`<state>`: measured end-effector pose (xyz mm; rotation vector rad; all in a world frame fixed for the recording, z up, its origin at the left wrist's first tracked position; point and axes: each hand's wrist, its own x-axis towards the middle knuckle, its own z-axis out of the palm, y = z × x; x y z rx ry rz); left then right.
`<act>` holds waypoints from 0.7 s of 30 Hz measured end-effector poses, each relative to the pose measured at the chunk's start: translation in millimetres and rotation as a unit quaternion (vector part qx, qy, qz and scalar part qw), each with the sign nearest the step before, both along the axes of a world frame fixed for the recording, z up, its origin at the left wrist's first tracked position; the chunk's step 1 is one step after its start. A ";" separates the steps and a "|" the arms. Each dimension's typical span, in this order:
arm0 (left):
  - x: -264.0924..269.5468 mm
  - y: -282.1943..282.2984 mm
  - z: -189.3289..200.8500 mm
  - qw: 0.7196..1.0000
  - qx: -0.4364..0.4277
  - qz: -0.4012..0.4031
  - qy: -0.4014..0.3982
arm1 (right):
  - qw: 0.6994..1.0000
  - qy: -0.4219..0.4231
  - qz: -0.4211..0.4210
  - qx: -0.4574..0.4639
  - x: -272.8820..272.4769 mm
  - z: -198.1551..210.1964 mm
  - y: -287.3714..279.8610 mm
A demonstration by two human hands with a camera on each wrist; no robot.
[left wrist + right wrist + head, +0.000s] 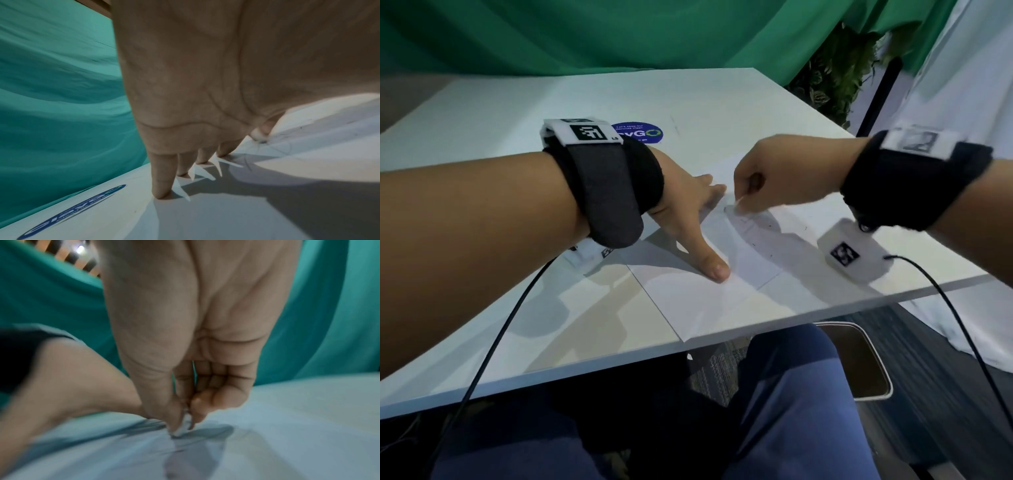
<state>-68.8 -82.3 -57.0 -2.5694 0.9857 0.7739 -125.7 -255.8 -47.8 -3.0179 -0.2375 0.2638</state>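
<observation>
Sheet of paper (722,294) with faint pencil lines lies flat on the white table (688,99) near its front edge, pressed down by the straight, spread fingers of the left hand (681,212). The right hand (784,171) pinches a small white piece (183,430) between thumb and forefinger, its tip on the lines. A round blue sticker (642,133) beyond the left wrist reads "GO".

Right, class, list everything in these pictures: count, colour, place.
table: 1, white, under everything
sheet of paper: 1, white, at table's near edge
eraser: 1, white, tip on paper
sticker: 1, blue, table's far side
cloth: 1, green, behind table
plants: several, green, far right
cables: 2, black, trailing from wrists
wrist bands: 2, black, on wrists
left hand: 1, fingers straight, pressing paper
right hand: 1, fingers pinching eraser
</observation>
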 end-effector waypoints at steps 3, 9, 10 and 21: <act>1.8 -0.6 -0.8 1.000 0.007 0.005 -0.005 | 1.000 -0.008 0.021 0.001 6.1 -4.7 -2.2; 2.5 -2.5 -0.4 1.000 0.012 0.004 -0.011 | 0.999 0.011 0.042 0.001 8.6 -2.6 -1.7; 1.4 -3.5 1.1 1.000 0.018 0.010 -0.020 | 1.000 -0.009 0.024 -0.004 15.0 -1.5 -5.8; 8.2 -6.4 4.3 0.999 0.018 0.020 -0.018 | 0.999 -0.014 0.021 0.021 25.9 -3.8 -10.3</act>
